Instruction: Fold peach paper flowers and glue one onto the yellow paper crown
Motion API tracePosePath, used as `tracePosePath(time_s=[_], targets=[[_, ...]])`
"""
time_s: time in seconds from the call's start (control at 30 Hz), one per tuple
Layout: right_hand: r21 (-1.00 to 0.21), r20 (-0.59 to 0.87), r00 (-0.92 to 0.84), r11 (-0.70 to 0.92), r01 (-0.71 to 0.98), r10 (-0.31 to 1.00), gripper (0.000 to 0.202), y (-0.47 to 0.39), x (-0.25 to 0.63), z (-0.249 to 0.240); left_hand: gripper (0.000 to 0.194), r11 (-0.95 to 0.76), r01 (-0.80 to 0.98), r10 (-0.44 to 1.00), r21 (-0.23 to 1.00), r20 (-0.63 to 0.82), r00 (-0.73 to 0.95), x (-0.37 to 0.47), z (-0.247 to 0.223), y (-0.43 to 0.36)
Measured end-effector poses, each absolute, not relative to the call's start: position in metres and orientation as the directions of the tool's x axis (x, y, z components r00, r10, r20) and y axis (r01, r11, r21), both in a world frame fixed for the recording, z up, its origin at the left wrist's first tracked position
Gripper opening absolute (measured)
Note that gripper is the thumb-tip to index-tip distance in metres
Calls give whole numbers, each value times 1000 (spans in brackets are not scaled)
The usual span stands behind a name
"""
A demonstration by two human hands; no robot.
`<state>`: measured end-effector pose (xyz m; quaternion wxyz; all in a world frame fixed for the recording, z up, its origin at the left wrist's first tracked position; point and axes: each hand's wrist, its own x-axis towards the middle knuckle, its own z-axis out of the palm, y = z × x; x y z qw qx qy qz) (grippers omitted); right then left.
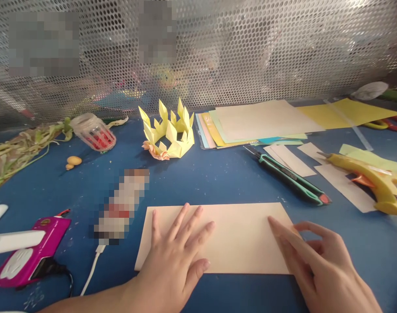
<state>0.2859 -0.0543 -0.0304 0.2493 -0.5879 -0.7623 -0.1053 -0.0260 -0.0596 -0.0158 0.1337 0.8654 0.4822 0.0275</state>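
A cream sheet of paper (240, 237), seemingly folded into a long rectangle, lies flat on the blue table in front of me. My left hand (175, 256) rests palm down across its left half, fingers spread and holding nothing. At the right edge, my right hand (322, 261) pinches the paper, with the forefinger stretched over its top face and the other fingers curled. Beyond the right hand lies a green utility knife (289, 180), its blade pointing away to the left. Whatever is under my right palm is hidden.
Behind stand a yellow paper crown (169, 134) and a tilted clear jar (93, 132). Coloured sheets (266, 119) and a yellow glue gun (371, 178) lie right. A magenta device (32, 252) and a blurred object with a white cable (92, 267) lie left. Perforated metal (237, 56) closes the back.
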Motion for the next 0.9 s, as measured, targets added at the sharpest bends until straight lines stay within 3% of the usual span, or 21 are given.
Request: tracePosePath(time_s=[0.17, 0.57, 0.7, 0.9], targets=[[-117, 504, -136, 223, 968, 853, 54, -55, 283, -33, 74, -500, 825, 840, 263, -86, 536, -26, -14, -60], [-184, 360, -31, 104, 977, 932, 61, -57, 274, -25, 71, -490, 853, 857, 182, -80, 509, -20, -12, -62], [-147, 364, -80, 142, 979, 928, 72, -57, 271, -24, 67, -472, 856, 860, 211, -104, 500, -21, -9, -61], [-123, 356, -190, 247, 961, 915, 72, -59, 283, -37, 58, -446, 856, 861, 262, -133, 490, -22, -7, -60]])
